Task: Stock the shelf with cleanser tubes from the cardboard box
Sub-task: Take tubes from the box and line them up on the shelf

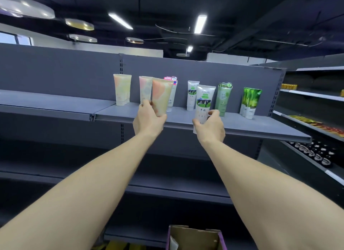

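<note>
Nearest you, at the bottom edge of the view, the cardboard box [197, 237] sits open below your arms; what it contains is not clear. Higher up, your left hand [149, 119] is curled around the base of a peach-and-cream cleanser tube [161, 97], and your right hand [209, 128] pinches the bottom of a white milk cleanser tube [203, 105] — both held upright at the front edge of the grey shelf [270, 129].

Behind them, more tubes already stand toward the back of that shelf: a cream tube [122, 89] at the left end, a matching peach tube [145, 88] just behind your left one, a second milk tube [192, 95], a pale green tube [223, 99] and bright green tubes [250, 102] toward the right.

The likely risk is a topple: these tubes balance on narrow caps, so nudging a neighbour or releasing one tilted could knock the row over — possibly off the front edge.
</note>
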`<action>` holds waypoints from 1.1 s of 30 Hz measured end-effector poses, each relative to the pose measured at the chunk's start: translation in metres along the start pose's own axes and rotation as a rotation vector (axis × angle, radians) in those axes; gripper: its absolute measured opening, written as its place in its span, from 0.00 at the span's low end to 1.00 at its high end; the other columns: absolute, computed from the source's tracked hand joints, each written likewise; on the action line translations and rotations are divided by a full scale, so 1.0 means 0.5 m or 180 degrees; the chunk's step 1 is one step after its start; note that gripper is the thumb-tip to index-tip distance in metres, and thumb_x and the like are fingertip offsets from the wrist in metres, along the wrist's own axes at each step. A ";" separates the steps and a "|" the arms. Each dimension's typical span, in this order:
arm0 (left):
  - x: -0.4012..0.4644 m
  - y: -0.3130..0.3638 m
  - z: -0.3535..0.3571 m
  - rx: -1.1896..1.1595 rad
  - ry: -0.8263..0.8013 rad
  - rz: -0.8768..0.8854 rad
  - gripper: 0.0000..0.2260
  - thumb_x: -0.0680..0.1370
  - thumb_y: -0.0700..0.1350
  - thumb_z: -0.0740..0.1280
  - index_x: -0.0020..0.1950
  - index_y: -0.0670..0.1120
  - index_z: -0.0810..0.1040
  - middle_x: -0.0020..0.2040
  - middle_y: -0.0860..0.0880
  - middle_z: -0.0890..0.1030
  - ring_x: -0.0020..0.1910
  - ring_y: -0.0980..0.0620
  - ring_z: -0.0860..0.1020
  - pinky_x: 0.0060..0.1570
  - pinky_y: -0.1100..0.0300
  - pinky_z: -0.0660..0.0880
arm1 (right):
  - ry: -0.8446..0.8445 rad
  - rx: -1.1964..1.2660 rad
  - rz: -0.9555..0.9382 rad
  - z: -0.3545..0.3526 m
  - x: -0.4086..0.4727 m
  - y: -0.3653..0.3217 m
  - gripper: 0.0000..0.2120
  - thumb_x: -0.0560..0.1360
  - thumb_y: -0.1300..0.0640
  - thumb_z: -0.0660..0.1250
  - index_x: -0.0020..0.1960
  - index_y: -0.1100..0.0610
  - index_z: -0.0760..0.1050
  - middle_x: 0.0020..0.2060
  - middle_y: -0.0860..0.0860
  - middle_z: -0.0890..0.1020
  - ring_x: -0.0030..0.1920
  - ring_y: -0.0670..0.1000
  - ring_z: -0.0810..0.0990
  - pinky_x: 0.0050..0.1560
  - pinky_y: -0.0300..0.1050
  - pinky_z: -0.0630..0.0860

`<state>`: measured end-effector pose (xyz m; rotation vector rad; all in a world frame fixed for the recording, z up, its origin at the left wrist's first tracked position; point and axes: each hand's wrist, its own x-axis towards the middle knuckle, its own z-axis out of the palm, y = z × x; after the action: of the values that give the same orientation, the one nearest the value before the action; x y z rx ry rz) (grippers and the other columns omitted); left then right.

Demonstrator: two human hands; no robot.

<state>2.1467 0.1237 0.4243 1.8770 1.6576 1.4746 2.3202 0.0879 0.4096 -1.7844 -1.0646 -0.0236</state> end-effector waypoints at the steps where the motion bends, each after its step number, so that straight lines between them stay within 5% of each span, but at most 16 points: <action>1: 0.008 0.000 0.003 0.0022 0.0019 0.0065 0.22 0.72 0.51 0.71 0.62 0.49 0.67 0.57 0.52 0.76 0.47 0.51 0.75 0.41 0.57 0.68 | -0.0011 -0.0034 -0.0027 0.005 0.011 0.001 0.22 0.75 0.47 0.70 0.62 0.53 0.66 0.55 0.49 0.77 0.46 0.49 0.72 0.46 0.47 0.73; 16: 0.260 -0.045 0.136 -0.0105 0.0004 0.0227 0.24 0.71 0.52 0.74 0.59 0.46 0.67 0.57 0.48 0.76 0.56 0.45 0.76 0.47 0.53 0.73 | 0.0075 -0.0134 0.0332 0.191 0.236 -0.034 0.20 0.74 0.50 0.71 0.59 0.54 0.66 0.56 0.50 0.77 0.51 0.54 0.77 0.45 0.47 0.70; 33: 0.403 -0.101 0.272 0.0167 -0.0032 0.0278 0.23 0.71 0.52 0.72 0.59 0.45 0.66 0.55 0.48 0.77 0.55 0.45 0.76 0.42 0.56 0.66 | 0.0056 -0.0009 0.0645 0.335 0.416 0.003 0.19 0.74 0.54 0.72 0.59 0.56 0.66 0.57 0.53 0.77 0.55 0.58 0.78 0.45 0.48 0.71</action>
<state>2.1917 0.3679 0.4283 2.0050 1.6450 1.4653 2.3752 0.3489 0.4231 -1.8833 -0.8675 0.0831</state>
